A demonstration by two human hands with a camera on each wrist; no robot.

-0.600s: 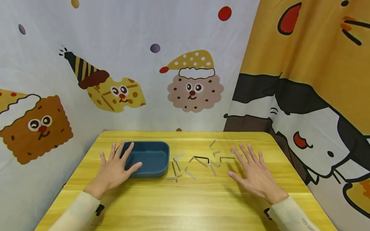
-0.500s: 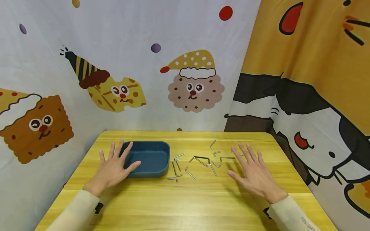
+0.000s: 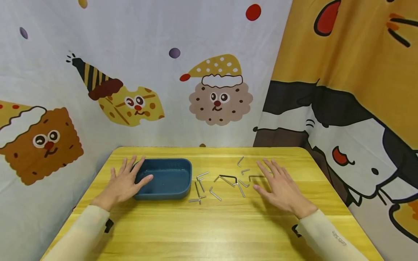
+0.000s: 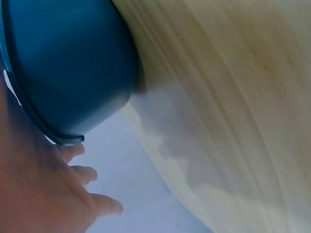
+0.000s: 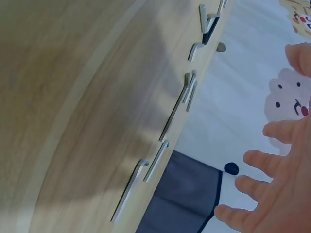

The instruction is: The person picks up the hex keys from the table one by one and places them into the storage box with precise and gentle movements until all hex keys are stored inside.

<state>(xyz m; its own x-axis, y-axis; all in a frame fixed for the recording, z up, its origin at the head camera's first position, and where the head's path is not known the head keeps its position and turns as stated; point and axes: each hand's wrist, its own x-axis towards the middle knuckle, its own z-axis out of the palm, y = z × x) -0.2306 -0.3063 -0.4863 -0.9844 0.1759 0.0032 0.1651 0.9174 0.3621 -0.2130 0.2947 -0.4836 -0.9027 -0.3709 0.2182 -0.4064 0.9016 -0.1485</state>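
A dark blue rectangular container (image 3: 162, 197) stands on the left half of the table. Over its left end hovers my left hand (image 3: 121, 185), fingers spread, holding nothing; in the left wrist view that hand (image 4: 41, 194) lies close along the container's rim (image 4: 36, 119), and contact cannot be told. Right of the container lie several loose L-shaped hex keys, mostly silver, one of them black (image 3: 228, 177). My right hand (image 3: 283, 188) is spread above the rightmost hex key (image 3: 256, 176), covering part of it. More hex keys (image 5: 129, 191) show below this hand in the right wrist view.
The wood-grain table (image 3: 196, 232) has a far edge against a white cartoon-print curtain (image 3: 147, 29). Another printed cloth (image 3: 343, 65) in orange, black and white hangs along the right side.
Both hands have shifted slightly: the left a little leftward off the container's inside, the right a little leftward and up over the rightmost hex keys. The container and hex keys stay put.
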